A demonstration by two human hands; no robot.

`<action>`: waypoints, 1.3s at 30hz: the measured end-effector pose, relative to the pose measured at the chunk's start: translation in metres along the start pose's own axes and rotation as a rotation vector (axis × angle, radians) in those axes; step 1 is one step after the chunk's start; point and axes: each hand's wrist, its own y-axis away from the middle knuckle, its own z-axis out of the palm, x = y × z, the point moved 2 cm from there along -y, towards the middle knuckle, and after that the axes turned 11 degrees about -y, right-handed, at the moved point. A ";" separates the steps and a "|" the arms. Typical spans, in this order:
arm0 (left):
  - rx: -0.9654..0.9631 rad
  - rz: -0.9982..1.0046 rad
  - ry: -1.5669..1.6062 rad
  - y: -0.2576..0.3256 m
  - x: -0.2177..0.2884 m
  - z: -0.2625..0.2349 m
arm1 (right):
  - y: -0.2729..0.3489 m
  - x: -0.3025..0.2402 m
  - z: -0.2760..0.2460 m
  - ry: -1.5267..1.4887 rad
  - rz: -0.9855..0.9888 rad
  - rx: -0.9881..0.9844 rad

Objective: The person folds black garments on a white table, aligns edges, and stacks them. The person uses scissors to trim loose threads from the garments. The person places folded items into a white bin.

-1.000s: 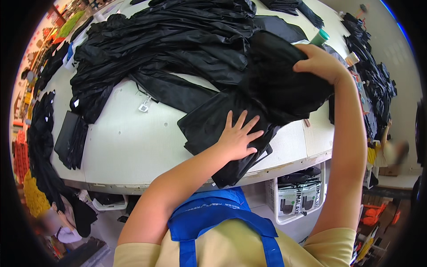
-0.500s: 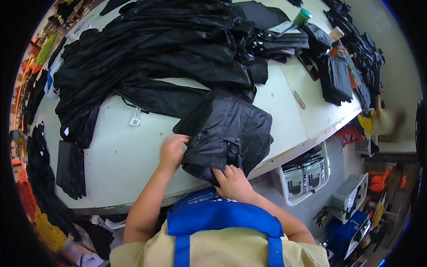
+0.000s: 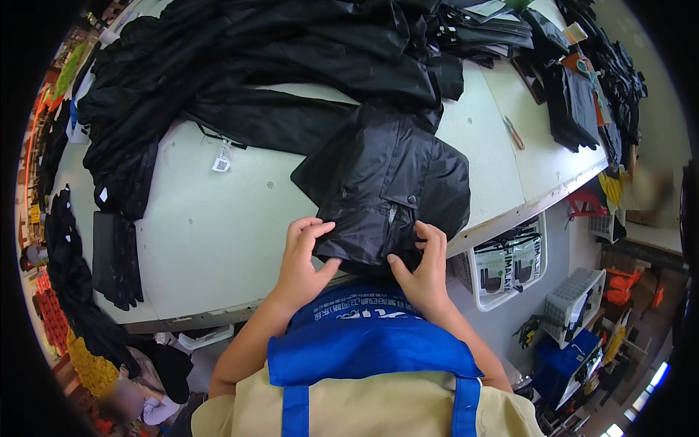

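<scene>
A shiny black garment [image 3: 364, 182] lies partly folded near the table's front edge, its snap-fastened flap facing up. At its near left corner my left hand [image 3: 304, 258] rests with thumb and fingers spread, the tips touching the fabric. My right hand [image 3: 424, 269] is at the near right part, thumb on the front fold and fingertips on the cloth, also spread apart. A black sleeve or trouser leg [image 3: 269, 120] stretches left behind the garment, with a white tag [image 3: 222, 156] beside it.
A big heap of black garments [image 3: 240, 58] covers the far side of the table [image 3: 196, 255]. Folded black bundles lie left [image 3: 116, 258] and right [image 3: 571, 109]. Small snips [image 3: 514, 133] rest on the right. A white basket [image 3: 502, 269] of packages stands below the right edge.
My left hand has shifted onto the garment's near left corner. My right hand has moved right and opened out. The garment sits higher and further right in view as the head view shifted.
</scene>
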 end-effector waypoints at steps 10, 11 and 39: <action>0.218 0.346 -0.358 0.000 0.009 -0.012 | 0.005 0.001 0.004 0.160 -0.201 -0.204; 0.224 0.359 -0.361 0.002 0.008 -0.012 | 0.005 0.001 0.004 0.160 -0.189 -0.215; -0.287 0.441 -0.692 -0.053 0.052 0.019 | -0.012 0.023 -0.001 -0.135 -0.127 -0.375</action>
